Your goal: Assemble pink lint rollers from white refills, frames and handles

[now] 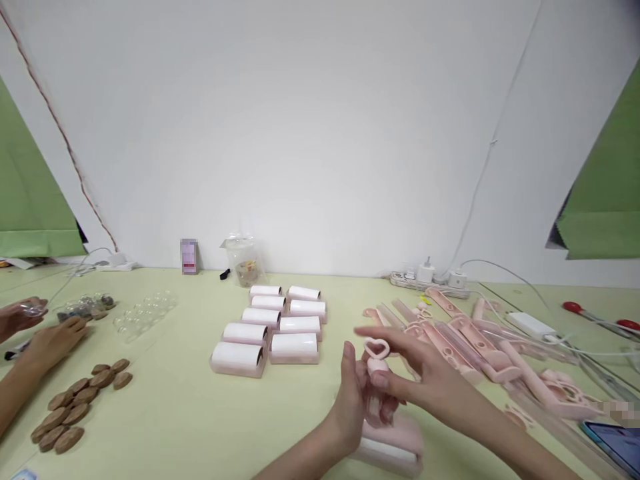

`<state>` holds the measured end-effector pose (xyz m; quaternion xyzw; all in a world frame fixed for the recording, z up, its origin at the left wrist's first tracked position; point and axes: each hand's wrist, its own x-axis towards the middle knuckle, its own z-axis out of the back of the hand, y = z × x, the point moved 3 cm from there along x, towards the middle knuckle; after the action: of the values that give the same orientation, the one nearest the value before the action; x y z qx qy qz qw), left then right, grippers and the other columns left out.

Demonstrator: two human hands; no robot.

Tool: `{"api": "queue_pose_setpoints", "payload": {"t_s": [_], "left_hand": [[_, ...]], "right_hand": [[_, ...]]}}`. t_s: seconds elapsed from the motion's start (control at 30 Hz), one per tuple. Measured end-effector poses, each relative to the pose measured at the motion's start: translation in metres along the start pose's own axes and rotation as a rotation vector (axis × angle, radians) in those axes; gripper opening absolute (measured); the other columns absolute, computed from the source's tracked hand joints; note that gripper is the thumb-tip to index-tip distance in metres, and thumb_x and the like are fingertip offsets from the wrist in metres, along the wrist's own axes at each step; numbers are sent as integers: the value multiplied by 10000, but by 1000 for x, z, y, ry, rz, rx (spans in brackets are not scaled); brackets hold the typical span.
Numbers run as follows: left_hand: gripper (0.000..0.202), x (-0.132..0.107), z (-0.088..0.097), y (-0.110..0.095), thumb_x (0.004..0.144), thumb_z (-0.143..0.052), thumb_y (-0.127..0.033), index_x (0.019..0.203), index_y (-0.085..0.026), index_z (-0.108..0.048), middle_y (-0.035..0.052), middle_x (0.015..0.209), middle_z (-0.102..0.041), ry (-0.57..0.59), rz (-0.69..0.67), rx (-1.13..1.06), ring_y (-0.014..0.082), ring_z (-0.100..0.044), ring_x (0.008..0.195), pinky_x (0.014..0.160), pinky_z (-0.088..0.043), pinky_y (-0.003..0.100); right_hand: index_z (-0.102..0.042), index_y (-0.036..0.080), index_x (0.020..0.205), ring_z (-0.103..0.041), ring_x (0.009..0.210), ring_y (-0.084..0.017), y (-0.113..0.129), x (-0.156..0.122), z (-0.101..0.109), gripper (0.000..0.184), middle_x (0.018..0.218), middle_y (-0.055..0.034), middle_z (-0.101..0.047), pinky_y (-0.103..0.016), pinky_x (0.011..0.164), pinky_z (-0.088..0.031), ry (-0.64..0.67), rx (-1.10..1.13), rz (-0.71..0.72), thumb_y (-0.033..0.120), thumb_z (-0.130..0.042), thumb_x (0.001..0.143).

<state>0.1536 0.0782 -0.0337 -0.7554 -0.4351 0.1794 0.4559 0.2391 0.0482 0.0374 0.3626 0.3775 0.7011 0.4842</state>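
My left hand (353, 403) is wrapped round the stem of a pink lint roller (387, 443), whose pink head hangs low near the table's front edge. The roller's handle ends in a heart-shaped loop (376, 348) that sticks up above my fingers. My right hand (415, 377) reaches across from the right, its thumb and a finger pinched on the handle just under the heart, its other fingers stretched out leftward. Both hands are slightly blurred.
Two rows of white rolls in pink holders (273, 330) lie mid-table. A pile of pink handles (480, 340) lies to the right, by a power strip (430, 280) and cables. Another person's hands (35, 330) work at far left near brown pieces (80, 403) and clear domes (143, 313). A phone (615, 443) lies at bottom right.
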Motion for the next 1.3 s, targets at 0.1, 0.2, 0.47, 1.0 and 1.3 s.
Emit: {"api": "queue_pose_setpoints", "payload": {"t_s": [0.1,0.2,0.47,1.0,1.3], "left_hand": [[690,1,0,1,675,-182,-772,513,-160,-457,-40,293,-348,8,-1,-33,73,-308,270,301,-218,196],[709,0,-1,0,672,-171,-774,448,-157,-438,-27,301,-354,5,-3,-13,64,-313,279,307,-211,190],[717,1,-2,0,647,-238,-787,572,-132,-519,-43,311,-378,34,-31,-50,62,-326,269,293,-266,163],[556,5,1,16,652,-401,-731,615,-178,-447,-102,314,-257,20,-161,-208,19,-155,237,224,-128,111],[661,5,4,25,536,-408,-807,523,-149,-463,-69,276,-313,-87,-44,-142,15,-181,220,223,-111,135]], "right_hand": [[-567,203,810,-604,541,-104,-2,2,-9,207,857,5,-492,-243,501,-538,87,96,24,400,-503,805],[-583,191,782,-600,525,-97,-1,3,-10,226,888,-4,-471,-260,509,-550,107,176,72,394,-491,817],[-609,166,696,-586,589,-98,-5,2,-7,291,924,-45,-494,-218,501,-513,50,120,152,351,-448,854],[-565,172,752,-569,666,-122,10,17,-5,130,788,-10,-529,-223,585,-480,167,-93,181,276,-504,801],[-512,187,744,-549,683,-105,11,25,-4,36,822,18,-504,-206,608,-455,329,-42,77,151,-510,736]]}}
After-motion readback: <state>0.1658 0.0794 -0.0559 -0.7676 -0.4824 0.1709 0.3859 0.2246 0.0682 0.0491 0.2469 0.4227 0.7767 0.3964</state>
